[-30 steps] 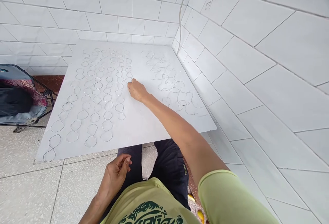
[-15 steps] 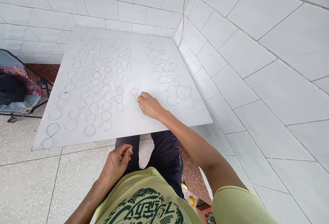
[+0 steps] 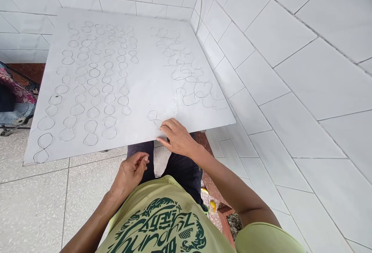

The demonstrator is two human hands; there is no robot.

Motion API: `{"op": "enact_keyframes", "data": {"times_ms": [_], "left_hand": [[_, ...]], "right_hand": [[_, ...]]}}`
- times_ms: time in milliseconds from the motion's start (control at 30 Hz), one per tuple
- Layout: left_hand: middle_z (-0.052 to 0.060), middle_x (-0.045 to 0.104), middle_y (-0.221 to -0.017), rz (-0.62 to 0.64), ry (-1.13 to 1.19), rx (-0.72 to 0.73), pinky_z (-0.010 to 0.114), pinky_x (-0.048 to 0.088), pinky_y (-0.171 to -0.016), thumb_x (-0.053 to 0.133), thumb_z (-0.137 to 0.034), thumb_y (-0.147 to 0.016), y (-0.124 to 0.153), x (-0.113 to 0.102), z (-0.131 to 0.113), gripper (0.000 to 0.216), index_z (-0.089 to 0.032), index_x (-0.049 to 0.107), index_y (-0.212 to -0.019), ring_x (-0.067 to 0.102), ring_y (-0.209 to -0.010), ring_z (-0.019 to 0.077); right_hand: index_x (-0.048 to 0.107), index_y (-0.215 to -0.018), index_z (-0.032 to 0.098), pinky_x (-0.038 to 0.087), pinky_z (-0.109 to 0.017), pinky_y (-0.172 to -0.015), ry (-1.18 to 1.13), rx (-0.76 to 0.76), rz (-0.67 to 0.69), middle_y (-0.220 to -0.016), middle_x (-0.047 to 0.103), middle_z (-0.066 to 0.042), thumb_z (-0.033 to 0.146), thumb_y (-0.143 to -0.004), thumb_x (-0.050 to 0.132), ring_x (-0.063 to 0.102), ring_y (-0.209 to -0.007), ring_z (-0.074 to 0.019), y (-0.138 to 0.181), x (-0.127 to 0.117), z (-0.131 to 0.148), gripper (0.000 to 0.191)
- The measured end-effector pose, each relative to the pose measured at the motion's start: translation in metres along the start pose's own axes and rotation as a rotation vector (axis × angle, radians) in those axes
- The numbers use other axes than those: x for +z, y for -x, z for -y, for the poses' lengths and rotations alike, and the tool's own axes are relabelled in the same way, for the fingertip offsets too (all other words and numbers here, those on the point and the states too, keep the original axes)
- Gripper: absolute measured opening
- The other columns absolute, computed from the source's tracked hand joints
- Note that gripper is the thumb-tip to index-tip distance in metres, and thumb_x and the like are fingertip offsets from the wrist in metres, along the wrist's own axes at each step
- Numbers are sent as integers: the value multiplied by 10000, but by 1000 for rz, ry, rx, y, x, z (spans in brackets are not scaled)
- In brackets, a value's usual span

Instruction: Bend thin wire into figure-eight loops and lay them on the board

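A thin wire bent into a figure eight lies on the white board near its front edge. The fingertips of my right hand press on the wire's near loop and cover part of it, while the thumb sits apart at the board's edge. In front of the board, over my leg, my left hand is closed with thumb and forefinger together. Whatever may be between them is too small to make out. Several columns of figure-eight wires cover the board's left side.
Tangled, loose wires lie on the board's right side. White tiled walls rise behind and to the right. A folding chair with cloth on it stands at the left. Yellow objects are on the floor below.
My right hand has moved toward me to the board's front edge, and the figure-eight wire has come nearer that edge with it. The thumb has spread from the fingers. My left hand stays closed.
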State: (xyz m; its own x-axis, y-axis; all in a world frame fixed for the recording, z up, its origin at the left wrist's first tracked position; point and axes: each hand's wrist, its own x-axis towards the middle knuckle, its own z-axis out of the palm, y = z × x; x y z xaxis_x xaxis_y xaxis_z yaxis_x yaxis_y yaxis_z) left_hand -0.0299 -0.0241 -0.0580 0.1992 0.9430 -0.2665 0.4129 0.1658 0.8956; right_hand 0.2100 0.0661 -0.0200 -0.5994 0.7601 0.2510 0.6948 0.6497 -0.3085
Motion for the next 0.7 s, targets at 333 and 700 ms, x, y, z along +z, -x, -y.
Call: {"op": "enact_keyframes", "data": {"times_ms": [333,700], "left_hand": [[55,761,-959,17,-19,-23,297,580,-651,510,-529,-1009,2,1,0,375,-226,689,-1137,731,-765,190],[68,741,-992,32,151,-85,290,556,-599,582,-555,-975,-6,4,-10,402,-208,681,-1152,696,-768,185]], "right_hand": [[649,-1128,158,445,-431,-880,145,-33,-12,-1086,639,-140,148,-1047,474,507,-988,-284,22,13,2,192],[622,-1011,197,515,-374,-832,-318,105,-362,-957,639,-93,145,-1034,519,596,-904,-216,33,19,14,117]]}}
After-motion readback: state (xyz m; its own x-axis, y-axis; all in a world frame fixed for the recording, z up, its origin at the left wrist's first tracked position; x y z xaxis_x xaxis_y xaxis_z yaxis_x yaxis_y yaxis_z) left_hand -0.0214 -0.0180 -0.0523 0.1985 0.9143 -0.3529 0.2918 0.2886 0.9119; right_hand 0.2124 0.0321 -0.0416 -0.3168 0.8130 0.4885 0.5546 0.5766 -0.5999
